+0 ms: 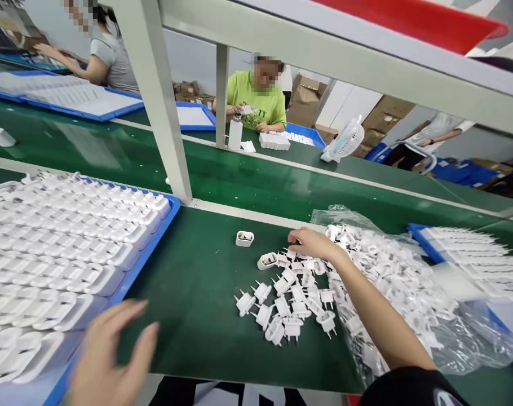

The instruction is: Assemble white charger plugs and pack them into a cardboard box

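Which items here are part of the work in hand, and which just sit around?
In hand: right hand on the loose white plug caps; plastic bag of caps; two open shells; left hand by the blue tray of shells.

Lying about: small fan; far blue trays; cardboard boxes; red bin.

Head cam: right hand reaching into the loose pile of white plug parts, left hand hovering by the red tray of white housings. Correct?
Not quite. In the head view the tray by the left hand is blue, not red. The right hand does reach into the plug parts.
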Demonstrator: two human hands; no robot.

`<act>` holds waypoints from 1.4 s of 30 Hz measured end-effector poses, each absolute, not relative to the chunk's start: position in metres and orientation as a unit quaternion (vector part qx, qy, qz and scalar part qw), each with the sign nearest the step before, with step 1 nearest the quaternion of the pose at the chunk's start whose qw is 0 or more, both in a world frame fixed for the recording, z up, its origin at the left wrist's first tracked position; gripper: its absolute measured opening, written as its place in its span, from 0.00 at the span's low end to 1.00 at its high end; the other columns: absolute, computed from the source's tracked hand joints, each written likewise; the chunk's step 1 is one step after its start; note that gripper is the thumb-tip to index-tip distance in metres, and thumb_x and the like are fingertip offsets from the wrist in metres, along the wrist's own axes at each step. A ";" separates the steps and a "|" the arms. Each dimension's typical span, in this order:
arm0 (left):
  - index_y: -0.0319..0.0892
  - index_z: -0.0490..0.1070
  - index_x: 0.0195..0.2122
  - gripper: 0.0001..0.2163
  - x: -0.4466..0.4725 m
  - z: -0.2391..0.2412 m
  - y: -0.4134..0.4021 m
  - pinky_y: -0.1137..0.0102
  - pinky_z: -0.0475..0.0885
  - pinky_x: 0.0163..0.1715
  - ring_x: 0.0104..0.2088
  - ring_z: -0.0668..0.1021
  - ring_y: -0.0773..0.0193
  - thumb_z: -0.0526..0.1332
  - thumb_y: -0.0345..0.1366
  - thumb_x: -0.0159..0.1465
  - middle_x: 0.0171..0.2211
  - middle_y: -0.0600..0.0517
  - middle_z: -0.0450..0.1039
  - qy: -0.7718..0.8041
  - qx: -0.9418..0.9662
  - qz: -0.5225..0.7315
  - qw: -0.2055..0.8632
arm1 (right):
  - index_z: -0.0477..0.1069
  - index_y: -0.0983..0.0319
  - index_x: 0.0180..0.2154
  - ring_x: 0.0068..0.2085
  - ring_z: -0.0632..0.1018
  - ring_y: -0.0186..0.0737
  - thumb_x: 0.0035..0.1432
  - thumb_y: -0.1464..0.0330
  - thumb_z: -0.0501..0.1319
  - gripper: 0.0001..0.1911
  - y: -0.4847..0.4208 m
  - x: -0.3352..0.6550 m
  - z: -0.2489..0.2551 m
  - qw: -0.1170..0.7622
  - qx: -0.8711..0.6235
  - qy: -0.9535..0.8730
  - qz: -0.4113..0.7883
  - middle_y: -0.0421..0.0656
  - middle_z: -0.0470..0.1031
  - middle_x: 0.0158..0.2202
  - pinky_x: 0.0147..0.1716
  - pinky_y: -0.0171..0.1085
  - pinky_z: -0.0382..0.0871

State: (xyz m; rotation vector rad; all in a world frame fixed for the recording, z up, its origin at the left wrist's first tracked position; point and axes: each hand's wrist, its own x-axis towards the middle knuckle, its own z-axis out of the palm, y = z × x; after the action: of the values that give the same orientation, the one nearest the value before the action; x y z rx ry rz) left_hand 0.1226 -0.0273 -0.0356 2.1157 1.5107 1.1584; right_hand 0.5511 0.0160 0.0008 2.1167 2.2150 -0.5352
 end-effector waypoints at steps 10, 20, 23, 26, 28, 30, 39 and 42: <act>0.45 0.58 0.56 0.26 0.291 -0.069 0.096 0.59 0.66 0.50 0.52 0.68 0.53 0.62 0.34 0.55 0.53 0.47 0.65 0.380 0.854 0.226 0.275 | 0.72 0.63 0.35 0.45 0.73 0.51 0.45 0.79 0.60 0.12 0.014 0.527 -0.019 -0.006 0.696 0.696 -0.178 0.52 0.73 0.41 0.40 0.40 0.66; 0.43 0.67 0.43 0.11 0.290 -0.091 0.102 0.64 0.65 0.45 0.42 0.70 0.58 0.60 0.34 0.58 0.42 0.51 0.73 0.390 0.836 0.269 0.275 | 0.65 0.58 0.31 0.41 0.77 0.42 0.41 0.61 0.69 0.17 0.048 0.499 -0.031 -0.561 0.544 0.333 -0.528 0.40 0.75 0.35 0.48 0.43 0.69; 0.44 0.67 0.43 0.11 0.290 -0.090 0.102 0.64 0.65 0.44 0.41 0.70 0.58 0.60 0.34 0.58 0.41 0.52 0.73 0.379 0.840 0.268 0.279 | 0.66 0.58 0.30 0.41 0.77 0.42 0.35 0.63 0.72 0.20 0.057 0.483 -0.036 -0.598 0.519 0.287 -0.539 0.40 0.75 0.34 0.50 0.43 0.68; 0.44 0.67 0.43 0.11 0.290 -0.090 0.102 0.63 0.64 0.42 0.41 0.70 0.57 0.60 0.35 0.59 0.40 0.52 0.73 0.375 0.844 0.261 0.282 | 0.70 0.59 0.31 0.42 0.76 0.42 0.38 0.64 0.70 0.16 0.065 0.468 -0.039 -0.575 0.540 0.361 -0.497 0.41 0.76 0.37 0.49 0.44 0.67; 0.44 0.67 0.41 0.10 0.291 -0.089 0.102 0.63 0.64 0.40 0.40 0.70 0.57 0.60 0.36 0.59 0.38 0.52 0.73 0.375 0.847 0.253 0.278 | 0.72 0.60 0.31 0.43 0.75 0.42 0.42 0.65 0.68 0.11 0.069 0.461 -0.042 -0.526 0.568 0.462 -0.433 0.42 0.76 0.39 0.49 0.43 0.67; 0.43 0.67 0.40 0.08 0.291 -0.089 0.102 0.63 0.64 0.39 0.39 0.69 0.57 0.60 0.36 0.59 0.36 0.51 0.72 0.375 0.851 0.247 0.273 | 0.74 0.60 0.33 0.42 0.75 0.42 0.46 0.67 0.65 0.09 0.072 0.457 -0.043 -0.461 0.588 0.553 -0.368 0.42 0.77 0.39 0.48 0.43 0.67; 0.43 0.66 0.38 0.08 0.291 -0.090 0.107 0.63 0.64 0.39 0.39 0.69 0.57 0.60 0.38 0.59 0.34 0.51 0.71 0.369 0.850 0.242 0.288 | 0.74 0.60 0.38 0.40 0.76 0.40 0.54 0.70 0.59 0.08 0.064 0.455 -0.038 -0.386 0.578 0.661 -0.284 0.42 0.77 0.39 0.43 0.38 0.69; 0.44 0.66 0.39 0.08 0.291 -0.091 0.107 0.62 0.64 0.40 0.39 0.70 0.56 0.59 0.39 0.60 0.34 0.51 0.71 0.370 0.847 0.243 0.293 | 0.74 0.59 0.38 0.39 0.76 0.39 0.55 0.71 0.57 0.09 0.060 0.454 -0.036 -0.347 0.580 0.696 -0.242 0.41 0.77 0.38 0.42 0.38 0.68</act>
State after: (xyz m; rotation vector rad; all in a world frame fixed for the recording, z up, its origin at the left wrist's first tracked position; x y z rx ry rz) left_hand 0.2912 0.1072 -0.0908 2.2562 0.9860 0.6475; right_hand 0.4541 0.0600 -0.0357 2.3824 2.8587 -0.9924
